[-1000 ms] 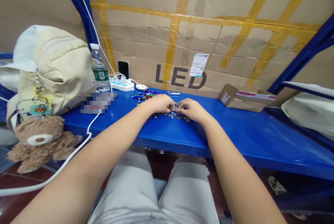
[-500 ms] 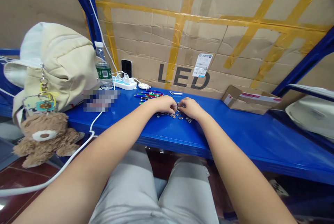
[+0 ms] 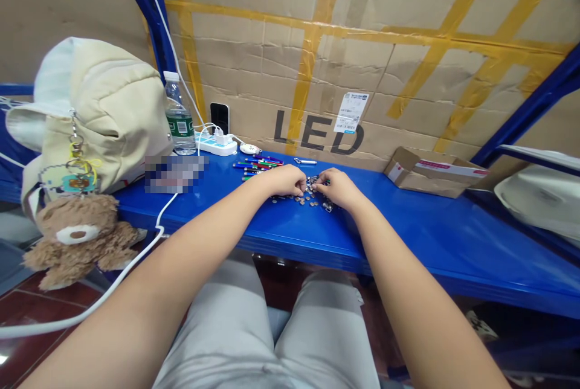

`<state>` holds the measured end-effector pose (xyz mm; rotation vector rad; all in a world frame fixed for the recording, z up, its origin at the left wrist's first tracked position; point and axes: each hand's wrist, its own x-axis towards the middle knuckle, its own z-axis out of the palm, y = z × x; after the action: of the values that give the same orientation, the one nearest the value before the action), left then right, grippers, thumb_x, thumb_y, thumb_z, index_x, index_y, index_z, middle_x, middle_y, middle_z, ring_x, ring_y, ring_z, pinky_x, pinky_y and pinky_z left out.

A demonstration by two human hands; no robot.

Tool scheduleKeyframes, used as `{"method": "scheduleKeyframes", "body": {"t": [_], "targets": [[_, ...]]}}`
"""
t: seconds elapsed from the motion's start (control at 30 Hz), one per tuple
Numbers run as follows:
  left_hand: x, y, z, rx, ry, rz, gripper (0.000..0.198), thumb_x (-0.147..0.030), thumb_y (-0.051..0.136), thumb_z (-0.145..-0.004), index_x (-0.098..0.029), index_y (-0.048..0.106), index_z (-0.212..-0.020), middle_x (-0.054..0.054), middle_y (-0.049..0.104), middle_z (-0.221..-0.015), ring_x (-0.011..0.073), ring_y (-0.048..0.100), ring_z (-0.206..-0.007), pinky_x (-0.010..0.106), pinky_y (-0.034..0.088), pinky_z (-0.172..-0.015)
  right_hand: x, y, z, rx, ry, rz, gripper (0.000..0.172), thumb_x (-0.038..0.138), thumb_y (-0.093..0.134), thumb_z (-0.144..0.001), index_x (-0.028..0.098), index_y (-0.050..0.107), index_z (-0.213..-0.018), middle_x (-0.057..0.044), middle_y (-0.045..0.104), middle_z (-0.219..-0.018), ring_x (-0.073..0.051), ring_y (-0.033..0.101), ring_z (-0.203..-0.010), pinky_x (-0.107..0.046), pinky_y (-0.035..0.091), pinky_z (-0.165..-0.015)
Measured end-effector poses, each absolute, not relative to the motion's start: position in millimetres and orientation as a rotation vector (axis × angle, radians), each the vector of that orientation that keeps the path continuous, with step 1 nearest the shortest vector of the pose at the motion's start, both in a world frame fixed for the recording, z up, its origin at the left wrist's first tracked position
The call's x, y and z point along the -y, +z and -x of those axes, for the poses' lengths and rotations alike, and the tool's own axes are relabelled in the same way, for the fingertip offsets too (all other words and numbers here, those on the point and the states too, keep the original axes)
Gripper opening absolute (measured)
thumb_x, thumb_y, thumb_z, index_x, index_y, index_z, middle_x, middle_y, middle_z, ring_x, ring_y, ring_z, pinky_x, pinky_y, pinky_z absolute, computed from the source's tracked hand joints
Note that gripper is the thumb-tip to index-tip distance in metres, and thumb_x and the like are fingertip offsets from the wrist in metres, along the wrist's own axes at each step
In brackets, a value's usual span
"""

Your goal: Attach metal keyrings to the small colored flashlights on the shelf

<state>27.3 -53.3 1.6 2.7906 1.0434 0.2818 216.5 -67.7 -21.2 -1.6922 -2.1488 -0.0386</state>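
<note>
Small round metal pieces (image 3: 313, 202) lie scattered on the blue tabletop (image 3: 290, 226), with a darker heap of small metal parts (image 3: 311, 182) between my hands. My left hand (image 3: 290, 181) rests at the left of the heap, fingers curled together; whatever they hold is too small to make out. Across from it, my right hand (image 3: 338, 187) reaches over the heap's right side, thumb and fingertips pinched close above the parts. What is in that pinch cannot be seen clearly. Several coloured pens (image 3: 258, 165) lie beyond my left hand, and a small silvery tool (image 3: 305, 162) lies behind the heap.
A cream backpack (image 3: 113, 105) with a plush bear (image 3: 81, 232) stands at left. Near it are a water bottle (image 3: 181, 117), a power strip (image 3: 216, 145) and a white cable (image 3: 158, 220). An open cardboard box (image 3: 437, 174) sits at right; a large cardboard sheet (image 3: 254, 69) forms the back.
My right hand has shifted slightly to the right, so the gap between the hands is wider and more of the heap shows. My left hand stays nearly still.
</note>
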Motion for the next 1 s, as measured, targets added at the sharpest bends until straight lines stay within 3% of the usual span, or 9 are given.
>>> {"method": "scheduleKeyframes", "body": {"t": [0.23,0.53,1.0], "targets": [[56,7,-22,-1.0,0.243,-2.752,0.009,-0.017,0.065,-0.071,-0.02,0.073,-0.076,-0.001,0.071,-0.076,0.0116,0.062,-0.067,0.02,0.041,-0.061,81,-20,-216,2.133,0.008,1.744,0.013,0.033,0.065,-0.079,0.021,0.066,-0.077,-0.005,0.064,-0.102,-0.02,0.058,-0.095,-0.031,0.043,-0.082],[44,-2,-30,-1.029,0.417,-2.959,0.023,-0.02,0.06,-0.079,-0.02,0.072,-0.099,0.004,0.071,-0.099,0.0181,0.063,-0.092,0.024,0.043,-0.079,83,-20,-219,2.144,-0.015,1.775,0.011,0.03,0.062,-0.08,0.021,0.066,-0.075,-0.005,0.062,-0.103,-0.019,0.057,-0.094,-0.031,0.044,-0.081],[38,-5,-26,-0.991,0.358,-3.002,0.015,-0.02,0.066,-0.072,-0.027,0.074,-0.082,-0.002,0.072,-0.089,0.0154,0.063,-0.089,0.022,0.042,-0.082,90,-15,-222,2.169,-0.02,1.828,0.013,0.027,0.061,-0.081,0.027,0.073,-0.087,-0.005,0.062,-0.108,-0.021,0.056,-0.103,-0.034,0.044,-0.09]]}}
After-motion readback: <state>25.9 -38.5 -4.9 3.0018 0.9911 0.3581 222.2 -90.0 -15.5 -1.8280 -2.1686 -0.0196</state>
